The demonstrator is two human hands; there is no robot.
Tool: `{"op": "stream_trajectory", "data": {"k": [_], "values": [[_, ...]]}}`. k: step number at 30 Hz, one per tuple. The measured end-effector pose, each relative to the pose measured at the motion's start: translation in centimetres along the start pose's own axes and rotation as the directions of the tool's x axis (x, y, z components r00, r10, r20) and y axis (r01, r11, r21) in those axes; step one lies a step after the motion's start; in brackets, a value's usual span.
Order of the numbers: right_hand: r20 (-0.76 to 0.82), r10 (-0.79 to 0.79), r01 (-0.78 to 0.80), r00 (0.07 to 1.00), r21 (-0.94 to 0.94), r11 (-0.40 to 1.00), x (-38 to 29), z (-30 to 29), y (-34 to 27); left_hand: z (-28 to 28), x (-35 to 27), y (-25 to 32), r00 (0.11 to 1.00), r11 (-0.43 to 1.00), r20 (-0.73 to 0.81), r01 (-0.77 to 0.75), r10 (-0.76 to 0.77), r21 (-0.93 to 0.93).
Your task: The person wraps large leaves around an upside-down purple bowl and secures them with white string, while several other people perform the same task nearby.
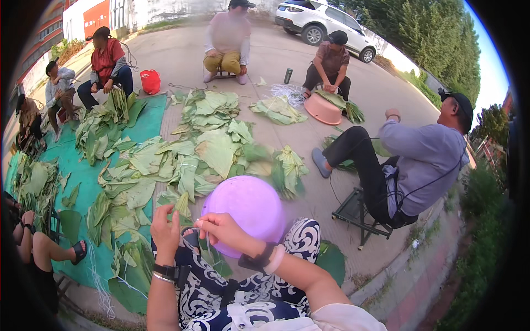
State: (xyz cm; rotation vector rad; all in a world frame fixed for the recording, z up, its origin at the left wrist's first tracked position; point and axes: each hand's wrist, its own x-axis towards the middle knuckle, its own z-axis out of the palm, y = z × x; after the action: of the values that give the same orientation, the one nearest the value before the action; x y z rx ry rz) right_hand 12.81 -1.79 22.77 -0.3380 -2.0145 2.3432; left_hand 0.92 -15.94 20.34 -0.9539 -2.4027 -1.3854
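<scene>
My left hand (165, 229) is raised over my lap, thumb and fingers apart, with nothing visible between them. Just to its right, my right hand (221, 231) has its thumb and forefinger pinched together. A thin pale strand (208, 243) hangs beneath it, partly hidden by the fingers. Beyond my hands stands a purple plastic basin (248, 207), upside down in front of my knees. Large green leaves (217, 153) lie in piles past the basin. More leaves (132, 269), with white string across them, rest on the ground beside my left leg.
A green ground sheet (74, 165) with leaf piles spreads to the left. Several people sit around, one on a folding stool (364, 217) at right. Another person works at a pink basin (323, 108) beside tangled white string (287, 94). A white car (327, 22) is parked behind.
</scene>
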Motion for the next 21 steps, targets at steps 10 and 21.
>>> {"op": "stream_trajectory", "data": {"k": [10, 21], "values": [[-0.107, -0.017, 0.044, 0.994, 0.253, 0.967, -0.1, -0.3, -0.4, 0.5, -1.2, 0.4, 0.963, 0.783, 0.185, 0.265, -0.193, -0.562], [-0.340, -0.008, 0.135, 0.940, 0.353, 0.926, -2.8, -4.1, -0.3, 3.8, -7.4, 3.2, 0.703, 0.312, 0.676, 0.707, -0.220, -0.634]]}}
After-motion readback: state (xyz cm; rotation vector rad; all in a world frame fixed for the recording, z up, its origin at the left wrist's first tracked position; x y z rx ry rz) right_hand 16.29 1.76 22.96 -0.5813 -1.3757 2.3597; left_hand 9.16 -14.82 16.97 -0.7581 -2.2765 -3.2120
